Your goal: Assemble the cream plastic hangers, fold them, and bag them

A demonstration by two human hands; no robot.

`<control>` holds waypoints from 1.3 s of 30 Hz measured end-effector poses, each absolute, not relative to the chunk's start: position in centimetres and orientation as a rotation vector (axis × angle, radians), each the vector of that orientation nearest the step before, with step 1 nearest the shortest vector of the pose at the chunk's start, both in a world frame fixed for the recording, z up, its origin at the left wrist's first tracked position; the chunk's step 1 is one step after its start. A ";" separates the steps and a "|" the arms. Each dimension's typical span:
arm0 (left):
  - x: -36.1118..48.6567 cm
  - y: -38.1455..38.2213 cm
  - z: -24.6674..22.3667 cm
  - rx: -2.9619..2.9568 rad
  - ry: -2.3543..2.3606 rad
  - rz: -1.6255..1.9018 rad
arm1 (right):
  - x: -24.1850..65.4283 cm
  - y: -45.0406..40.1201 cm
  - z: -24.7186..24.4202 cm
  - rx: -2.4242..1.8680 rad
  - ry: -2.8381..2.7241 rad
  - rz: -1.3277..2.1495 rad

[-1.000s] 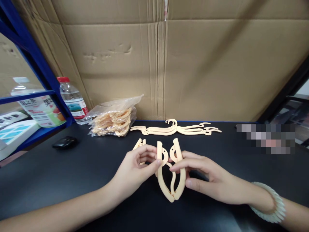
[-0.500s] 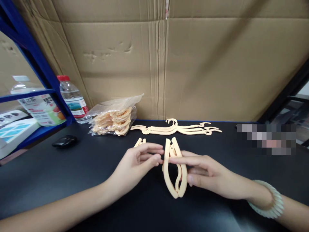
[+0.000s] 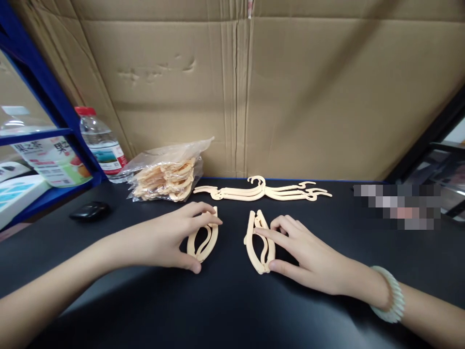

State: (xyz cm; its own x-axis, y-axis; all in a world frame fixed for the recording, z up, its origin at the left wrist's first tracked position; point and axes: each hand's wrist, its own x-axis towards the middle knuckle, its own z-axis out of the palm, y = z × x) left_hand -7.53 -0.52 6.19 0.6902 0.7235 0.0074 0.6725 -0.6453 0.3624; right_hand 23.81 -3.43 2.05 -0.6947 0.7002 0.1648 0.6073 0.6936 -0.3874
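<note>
Two cream plastic folding clothes hangers lie folded on the black tabletop (image 3: 232, 305), a little apart. Over the left folded hanger (image 3: 209, 249) is my left hand (image 3: 178, 235), its fingers spread across the far end and its thumb beside the near end. It partly hides that hanger. My right hand (image 3: 305, 254) holds the right folded hanger (image 3: 250, 242) at its right side, the index finger across the top and the thumb by the near tip. Behind both lies a group of unfolded hangers (image 3: 243, 194), stacked with hooks pointing away.
A clear plastic bag (image 3: 163, 179) of more cream hanger parts sits at the back left, near a red-capped water bottle (image 3: 105, 150). A black mouse (image 3: 90, 212) lies left. Blue shelving (image 3: 82, 157) borders the left, and a cardboard wall (image 3: 308, 97) stands behind.
My left hand has moved left and spread over the left folded hanger. The right folded hanger has gone down and away onto the table with my right hand. The view has shifted slightly.
</note>
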 end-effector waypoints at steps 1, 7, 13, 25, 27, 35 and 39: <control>-7.5 -0.8 6.1 2.565 1.101 0.196 | 23.7 -3.5 2.1 -1.030 -2.616 0.427; -6.5 -1.2 5.4 2.556 1.081 0.223 | 23.2 -4.1 1.9 -0.974 -2.659 0.368; -5.2 -1.4 4.6 2.538 0.996 0.298 | 22.8 -4.5 2.0 -0.697 -2.752 0.195; -5.2 -1.3 4.6 2.535 0.924 0.308 | 22.6 -4.7 2.5 -0.619 -2.848 0.225; -5.2 -1.1 4.5 2.536 0.932 0.300 | 22.7 -4.7 2.5 -0.626 -2.847 0.246; -5.1 -1.1 4.1 2.614 0.940 0.329 | 22.7 -4.7 2.6 -0.585 -2.833 0.308; -5.0 -1.4 4.4 2.644 0.921 0.337 | 22.8 -4.6 2.5 -0.616 -2.826 0.282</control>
